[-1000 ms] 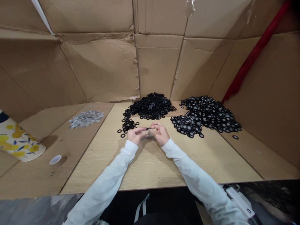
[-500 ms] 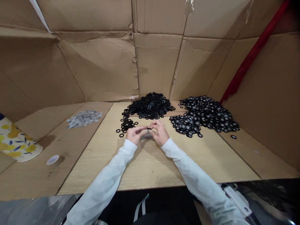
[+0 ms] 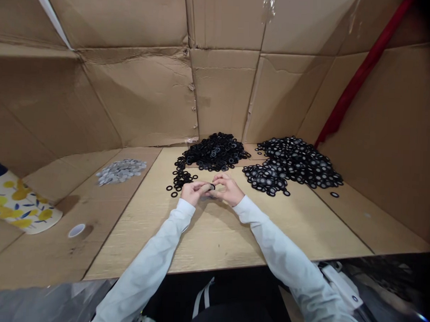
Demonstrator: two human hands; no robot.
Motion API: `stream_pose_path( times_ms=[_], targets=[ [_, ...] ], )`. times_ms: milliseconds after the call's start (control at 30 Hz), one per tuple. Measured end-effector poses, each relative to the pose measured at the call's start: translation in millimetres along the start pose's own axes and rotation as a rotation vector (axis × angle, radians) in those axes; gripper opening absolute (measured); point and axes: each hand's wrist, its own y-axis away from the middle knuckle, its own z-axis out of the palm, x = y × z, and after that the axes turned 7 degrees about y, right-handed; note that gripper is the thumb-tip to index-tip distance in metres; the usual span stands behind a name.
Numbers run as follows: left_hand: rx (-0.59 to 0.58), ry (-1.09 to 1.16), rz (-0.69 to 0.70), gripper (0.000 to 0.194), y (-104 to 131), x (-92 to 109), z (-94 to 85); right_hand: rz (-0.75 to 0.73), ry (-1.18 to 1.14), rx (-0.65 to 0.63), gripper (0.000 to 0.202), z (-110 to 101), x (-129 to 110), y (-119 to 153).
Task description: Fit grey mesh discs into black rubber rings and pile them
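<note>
A small black ring sits at the fingertips of the left hand, just below the centre of the frame, tilted; whether its middle is filled is too small to tell. Open black rings lie heaped at the centre, thinning into a loose, flat scatter toward the lower left. Right of centre, black rings with pale grey middles form a wide, overlapping heap, one lying apart at its right. Flat, pale grey discs make a low pile left of centre.

left sleeve: pale blue-grey, long, wrinkled
right sleeve: same colour, reaches wrist
left hand: bare
right hand: bare
lower clothing: black, cut unclear
</note>
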Motion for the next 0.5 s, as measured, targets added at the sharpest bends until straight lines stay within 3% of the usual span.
stream_pose_path(
  times_ms=[100,233,367,500],
  targets=[
    [0.055,0.070,0.013,0.026,1,-1,2.4,0.128,-0.289,-0.057,0.027,4,2,-1],
    [0.124,0.206,-0.034,0.027,0,-6,5.0,0.280,-0.543,0.109,0.018,18,6,-1],
    [0.089,0.302,-0.116,0.026,0,-8,4.4,0.308,-0.558,0.255,0.010,28,10,-2],
    [0.069,0.260,-0.057,0.030,0,-6,0.1,0.281,-0.464,0.291,0.010,29,10,-1]
  ],
)
